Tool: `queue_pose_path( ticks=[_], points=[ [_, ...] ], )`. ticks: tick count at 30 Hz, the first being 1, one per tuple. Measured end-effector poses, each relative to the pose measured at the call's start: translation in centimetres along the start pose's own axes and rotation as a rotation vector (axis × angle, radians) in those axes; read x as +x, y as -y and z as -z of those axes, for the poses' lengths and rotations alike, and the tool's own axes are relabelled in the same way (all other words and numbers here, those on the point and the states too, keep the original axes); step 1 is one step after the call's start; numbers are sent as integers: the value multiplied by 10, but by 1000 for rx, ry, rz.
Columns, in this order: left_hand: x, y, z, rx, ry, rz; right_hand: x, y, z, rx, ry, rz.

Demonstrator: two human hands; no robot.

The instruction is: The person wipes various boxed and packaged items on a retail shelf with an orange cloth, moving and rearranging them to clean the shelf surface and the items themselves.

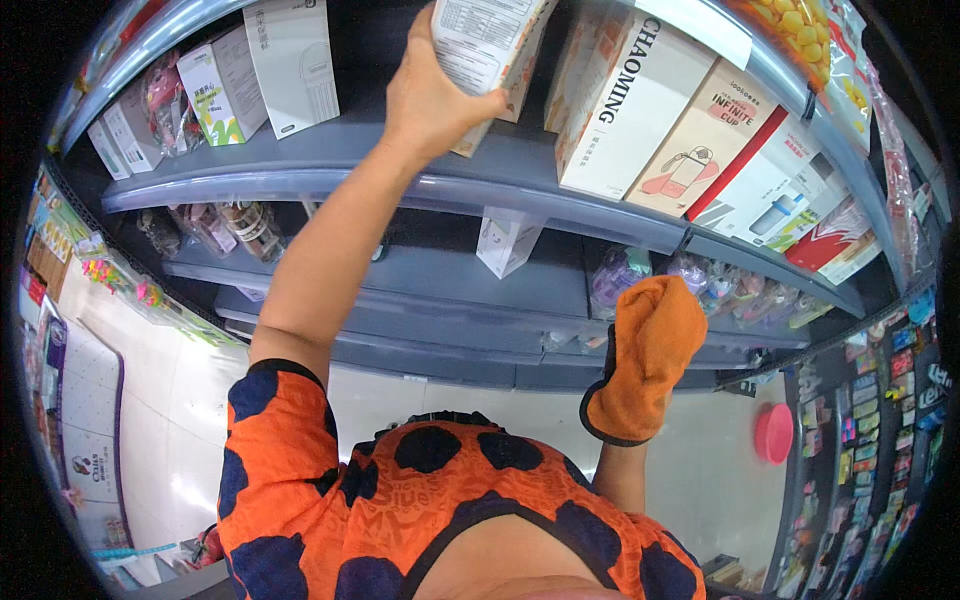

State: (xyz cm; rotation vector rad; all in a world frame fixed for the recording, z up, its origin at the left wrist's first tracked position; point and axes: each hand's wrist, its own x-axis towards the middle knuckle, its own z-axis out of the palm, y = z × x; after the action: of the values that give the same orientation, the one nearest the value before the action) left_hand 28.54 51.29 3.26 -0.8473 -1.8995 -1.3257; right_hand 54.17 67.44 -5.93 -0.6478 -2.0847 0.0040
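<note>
My left hand reaches up to the upper shelf and grips a printed cardboard box between thumb and fingers; the box is partly cut off by the picture's top edge. An orange cloth with dark edging covers my right hand, which is raised in front of the lower shelves. The cloth hides the fingers, so their pose does not show. Right of the held box stand a white cup box and a beige cup box. A tall white box stands to its left.
The grey upper shelf has a clear plastic front strip. Below, a small white box and bagged goods stand on a lower shelf. Snack bags hang at the upper right. A pink basin lies beyond my right arm.
</note>
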Motion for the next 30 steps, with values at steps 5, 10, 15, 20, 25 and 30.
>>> queue_pose_path(
  ticks=[5, 10, 15, 20, 25, 30],
  points=[
    [0, -2, 37, 115, 82, -28, -52, -19, -5, 925, 77, -494],
    [0, 3, 36, 91, 18, -100, -117, -50, -26, 2018, 143, -1000],
    [2, 3, 32, 52, 62, -20, -116, -40, -36, 2071, 106, -1039],
    [2, -2, 32, -33, 75, 70, -115, -31, -38, 1950, 248, -876],
    [-7, -21, 22, 4, 90, 111, -120, -38, -49, 1968, 303, -802],
    [-7, -19, 11, -4, 96, 119, -113, -18, -52, 1987, 278, -946]
  ],
)
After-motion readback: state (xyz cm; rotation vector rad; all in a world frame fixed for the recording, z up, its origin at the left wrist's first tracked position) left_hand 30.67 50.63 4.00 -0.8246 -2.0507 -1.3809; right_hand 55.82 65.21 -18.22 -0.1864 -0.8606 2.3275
